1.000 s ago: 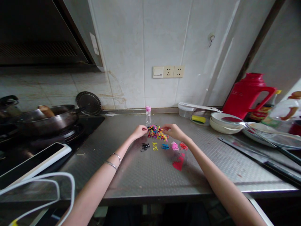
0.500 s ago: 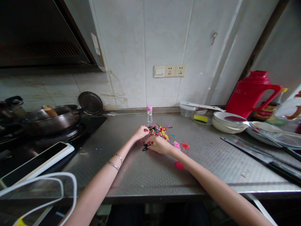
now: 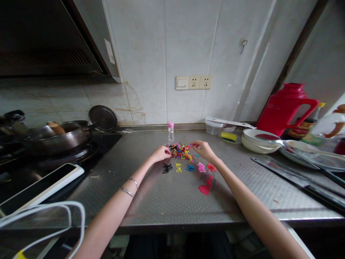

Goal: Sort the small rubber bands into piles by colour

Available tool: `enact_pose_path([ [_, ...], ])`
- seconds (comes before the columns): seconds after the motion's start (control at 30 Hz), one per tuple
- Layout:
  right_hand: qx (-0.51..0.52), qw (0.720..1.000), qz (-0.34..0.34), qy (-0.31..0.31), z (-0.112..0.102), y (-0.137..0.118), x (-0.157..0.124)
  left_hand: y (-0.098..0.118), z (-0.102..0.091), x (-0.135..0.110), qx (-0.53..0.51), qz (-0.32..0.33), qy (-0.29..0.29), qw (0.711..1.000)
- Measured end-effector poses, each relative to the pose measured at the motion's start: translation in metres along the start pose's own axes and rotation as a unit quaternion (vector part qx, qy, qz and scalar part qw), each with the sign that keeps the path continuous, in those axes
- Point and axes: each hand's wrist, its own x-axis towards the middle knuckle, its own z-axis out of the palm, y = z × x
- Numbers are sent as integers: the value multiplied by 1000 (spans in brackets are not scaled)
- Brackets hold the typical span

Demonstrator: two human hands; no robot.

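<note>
A heap of small mixed-colour bands [image 3: 181,151] lies on the steel counter [image 3: 172,198]. My left hand [image 3: 161,153] rests at the heap's left edge, fingers pinched together. My right hand [image 3: 202,149] is at its right edge, fingers curled in a pinch. In front of the heap sit small sorted piles: black [image 3: 166,167], yellow [image 3: 178,167], blue [image 3: 190,168], pink [image 3: 201,167] and red [image 3: 211,167]. A red heart-shaped piece [image 3: 205,188] lies nearer to me. What each hand pinches is too small to make out.
A small clear bottle with a pink cap [image 3: 170,132] stands behind the heap. A wok [image 3: 54,136] sits on the stove at left, a white tablet [image 3: 40,185] before it. Bowls [image 3: 258,141], a red thermos jug [image 3: 285,108] and a long knife [image 3: 296,180] are at right.
My right hand went from the heap's right side down to the black pile, then back up to the heap's right edge. My left hand stayed at the heap's left edge.
</note>
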Motion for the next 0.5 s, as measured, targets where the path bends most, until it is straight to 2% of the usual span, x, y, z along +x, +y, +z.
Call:
enact_pose_path([
  [0.13,-18,999,35,-4,-7,10,-2,2,1,-2,20,-8,0,1000],
  [0.5,-33,997,58,-29,-7,16,-6,-1,3,0,5,-5,16,1000],
])
